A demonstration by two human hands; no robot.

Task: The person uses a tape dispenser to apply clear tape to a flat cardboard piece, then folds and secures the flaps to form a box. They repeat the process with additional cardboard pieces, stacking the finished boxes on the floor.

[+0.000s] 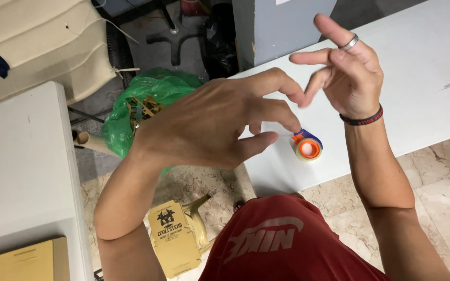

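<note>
My left hand is raised in front of me with its fingers curved and spread, fingertips toward my right hand. My right hand, with a ring and a dark wristband, is raised too, fingers apart. The fingertips of both hands nearly meet; whether a thin strip of tape runs between them I cannot tell. Below them a roll of clear tape on an orange and blue dispenser lies on the white table.
A second white table stands at the left with a flat cardboard piece on it. A green plastic bag, a cardboard tube and a small tan box lie on the floor between the tables.
</note>
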